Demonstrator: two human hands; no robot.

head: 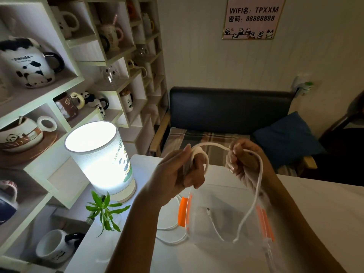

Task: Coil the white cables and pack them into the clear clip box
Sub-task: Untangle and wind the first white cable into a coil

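coiling step, above clear clip box (222,211): left hand (183,170) clamped on white cable (256,194) loops, right hand (244,158) fingers curled round its strand. next: wind hanging tail.

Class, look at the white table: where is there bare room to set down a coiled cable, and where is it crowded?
Free: the table right of the clear clip box, up to its far edge by the sofa. Crowded: the left side, where the lit lamp, the small green plant and loose white cable sit close together.
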